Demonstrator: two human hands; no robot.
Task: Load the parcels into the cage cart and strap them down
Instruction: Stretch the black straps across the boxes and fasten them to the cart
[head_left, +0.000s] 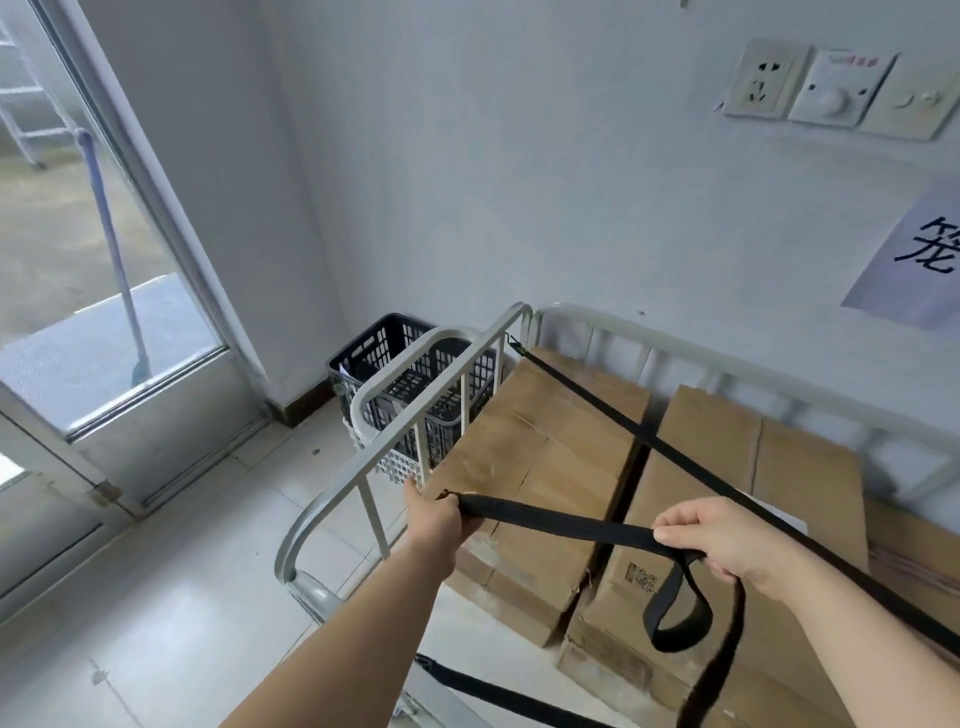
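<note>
Two brown cardboard parcels lie side by side in the white metal cage cart (447, 384): the left parcel (540, 457) and the right parcel (779, 499). One black strap (639, 415) runs diagonally over them from a hook at the cart's far left corner. A second black strap (566, 522) is stretched between my hands. My left hand (436, 512) grips its hooked end beside the cart's left rail. My right hand (727, 540) pinches the strap over the right parcel, and a loop hangs below it.
A black plastic basket (395, 358) and a white basket stand on the tiled floor behind the cart's left rail, in the corner. A glass door (119, 291) is at the left. Sockets and a paper sign hang on the wall behind the cart.
</note>
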